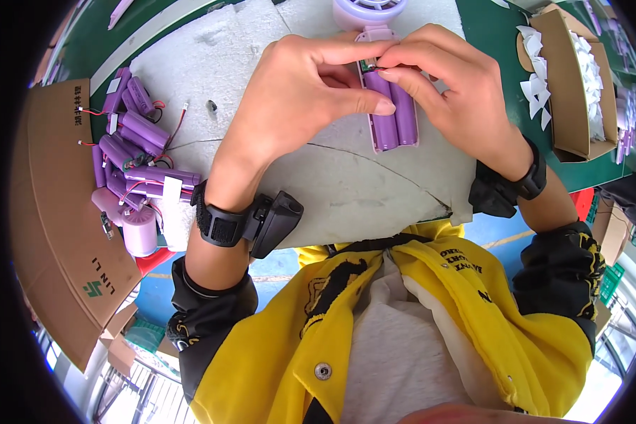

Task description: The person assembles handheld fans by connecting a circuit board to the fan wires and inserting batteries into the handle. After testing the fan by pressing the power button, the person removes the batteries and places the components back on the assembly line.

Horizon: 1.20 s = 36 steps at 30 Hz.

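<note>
A lilac handheld fan [369, 11] lies on the white foam sheet [332, 191], its round head at the far side and its handle open towards me. Two purple battery cells [405, 116] sit side by side in the handle. Around the handle's left side closes my left hand [283, 92], with the thumb laid across the cells. My right hand [456, 81] pinches with thumb and forefinger at a thin wire [379, 68] beside a small green circuit board [368, 63]. Fingertips hide part of the board and the wire's end.
At the left, purple battery packs with red and black leads [145, 127] are heaped near a lilac cylindrical part [140, 233]. A large cardboard box [71, 205] stands beyond them. On the right, an open carton [562, 92] holds white pieces, several hanging over its edge.
</note>
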Each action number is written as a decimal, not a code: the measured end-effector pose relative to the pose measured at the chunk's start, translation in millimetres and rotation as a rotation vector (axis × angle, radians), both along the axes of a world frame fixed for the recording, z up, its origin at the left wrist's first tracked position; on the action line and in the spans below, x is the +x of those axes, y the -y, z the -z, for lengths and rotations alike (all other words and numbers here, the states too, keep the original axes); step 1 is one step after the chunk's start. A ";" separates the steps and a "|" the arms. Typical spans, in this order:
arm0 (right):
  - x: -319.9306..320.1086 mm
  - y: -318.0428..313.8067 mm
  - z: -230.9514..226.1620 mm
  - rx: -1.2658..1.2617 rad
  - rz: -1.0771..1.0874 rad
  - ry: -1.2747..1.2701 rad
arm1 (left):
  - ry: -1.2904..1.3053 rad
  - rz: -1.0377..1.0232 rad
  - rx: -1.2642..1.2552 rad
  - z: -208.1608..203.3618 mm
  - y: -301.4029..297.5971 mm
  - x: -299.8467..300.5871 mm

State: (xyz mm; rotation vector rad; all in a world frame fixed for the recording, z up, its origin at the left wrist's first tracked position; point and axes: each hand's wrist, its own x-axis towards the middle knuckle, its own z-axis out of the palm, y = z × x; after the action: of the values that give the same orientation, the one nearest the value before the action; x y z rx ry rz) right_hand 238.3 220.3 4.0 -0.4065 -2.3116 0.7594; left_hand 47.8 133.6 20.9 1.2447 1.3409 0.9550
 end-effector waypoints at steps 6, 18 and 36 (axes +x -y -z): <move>-7.6 -9.6 -0.9 0.345 -0.044 -0.019 | -0.040 0.005 -0.015 -0.2 -3.5 -1.2; 8.4 3.3 -14.8 0.185 -0.077 0.115 | -0.075 -0.018 0.027 12.7 1.5 7.5; 35.2 14.2 -22.3 0.232 -0.049 0.430 | -0.144 -0.085 0.272 11.6 -5.3 24.6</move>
State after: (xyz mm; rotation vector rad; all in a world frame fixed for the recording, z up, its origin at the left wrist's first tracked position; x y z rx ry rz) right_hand 273.6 206.1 26.3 -0.4409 -2.7828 0.4474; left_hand 72.3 138.9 9.3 1.4954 1.4185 1.1552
